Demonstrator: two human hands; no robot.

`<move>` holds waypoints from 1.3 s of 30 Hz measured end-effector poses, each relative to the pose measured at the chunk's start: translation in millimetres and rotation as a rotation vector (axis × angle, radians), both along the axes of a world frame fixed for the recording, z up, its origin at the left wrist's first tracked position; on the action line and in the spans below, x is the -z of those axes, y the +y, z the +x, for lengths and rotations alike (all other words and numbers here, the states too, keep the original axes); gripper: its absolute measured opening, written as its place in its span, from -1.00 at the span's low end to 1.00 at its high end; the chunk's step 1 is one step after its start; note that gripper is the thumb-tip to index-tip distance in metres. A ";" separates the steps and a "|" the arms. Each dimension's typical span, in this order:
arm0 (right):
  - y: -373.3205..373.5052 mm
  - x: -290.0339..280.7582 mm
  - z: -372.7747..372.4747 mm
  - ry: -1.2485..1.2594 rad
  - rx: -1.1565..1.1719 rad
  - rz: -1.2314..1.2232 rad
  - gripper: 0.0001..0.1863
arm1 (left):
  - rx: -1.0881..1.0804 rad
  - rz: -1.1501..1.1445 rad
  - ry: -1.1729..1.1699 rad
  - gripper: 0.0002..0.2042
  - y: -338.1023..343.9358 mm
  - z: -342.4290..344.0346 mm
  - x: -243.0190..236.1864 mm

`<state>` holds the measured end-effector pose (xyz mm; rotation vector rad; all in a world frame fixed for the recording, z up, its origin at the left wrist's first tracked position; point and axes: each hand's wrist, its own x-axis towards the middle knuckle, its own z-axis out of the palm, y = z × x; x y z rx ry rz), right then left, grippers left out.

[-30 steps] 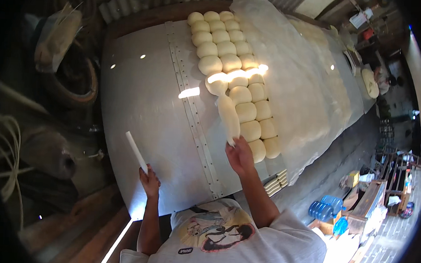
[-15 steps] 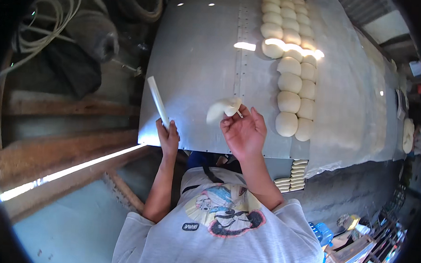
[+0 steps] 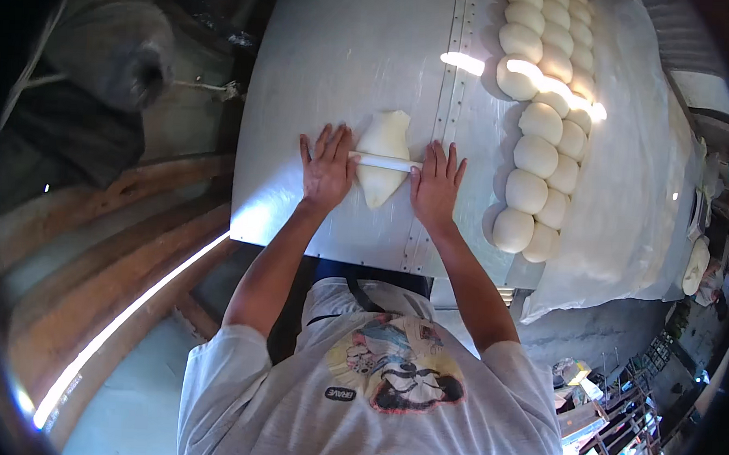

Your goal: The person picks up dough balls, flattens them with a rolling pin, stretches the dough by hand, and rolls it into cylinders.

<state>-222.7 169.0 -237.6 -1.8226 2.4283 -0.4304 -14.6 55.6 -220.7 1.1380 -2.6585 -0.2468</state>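
Note:
A flattened, pointed-oval piece of dough [image 3: 384,136] lies on the metal tabletop [image 3: 331,71] in front of me. Across its middle rests a slim white rolling pin [image 3: 385,162]. On the pin's left end my left hand [image 3: 328,169] lies flat, palm down with its fingers spread. My right hand [image 3: 437,186] presses the other end the same way, fingers stretched forward. Each palm hides the end of the pin beneath it. To the right of my right hand stand rows of round dough balls [image 3: 537,156], set close together.
Clear plastic sheeting [image 3: 619,182] covers the table's right side beyond the dough balls. A riveted seam [image 3: 449,93] runs along the tabletop. Wooden beams [image 3: 119,253] lie to the left, below a dark hanging cloth [image 3: 92,134]. Cluttered shelves [image 3: 616,425] stand at the lower right.
The dough, held up in my right hand before, now lies on the table. The rolling pin went from upright in my left hand to lying across the dough. Both hands have flattened onto it.

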 end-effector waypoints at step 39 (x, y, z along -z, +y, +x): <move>-81.1 15.1 -3.6 -0.056 -0.018 0.237 -0.11 | 0.064 0.292 -0.106 -0.17 -14.6 14.7 19.2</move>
